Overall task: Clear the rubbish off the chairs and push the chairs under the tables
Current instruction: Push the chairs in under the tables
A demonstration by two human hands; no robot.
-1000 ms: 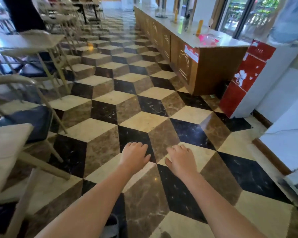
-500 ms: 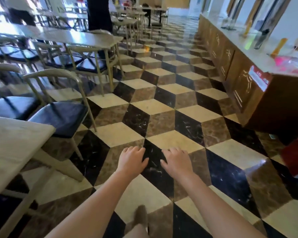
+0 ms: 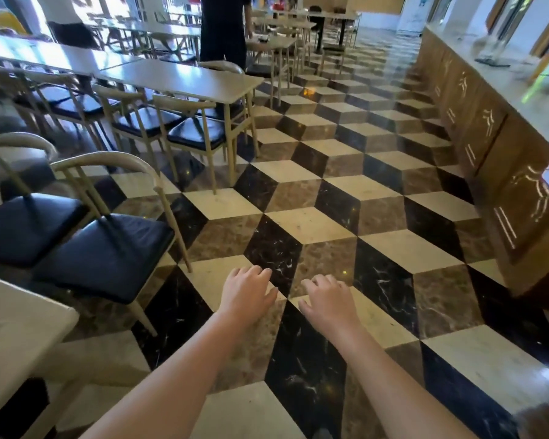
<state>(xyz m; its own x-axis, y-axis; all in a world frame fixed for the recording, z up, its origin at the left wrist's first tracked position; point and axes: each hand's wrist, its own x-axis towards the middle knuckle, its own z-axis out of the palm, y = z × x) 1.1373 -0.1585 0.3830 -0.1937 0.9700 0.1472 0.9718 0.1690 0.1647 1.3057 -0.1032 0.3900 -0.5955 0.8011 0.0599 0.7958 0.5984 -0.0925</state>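
Right of the nearest chair, pulled out from its table: left hand, right hand, fingers loosely spread, holding nothing. Risk: chair legs snagging on table legs if pushed askew; rubbish on seat cannot be told.

I see two chairs at near left, pale curved frames, black seats bare, standing clear of the near worktop. Further chairs sit partly tucked under the next worktop.
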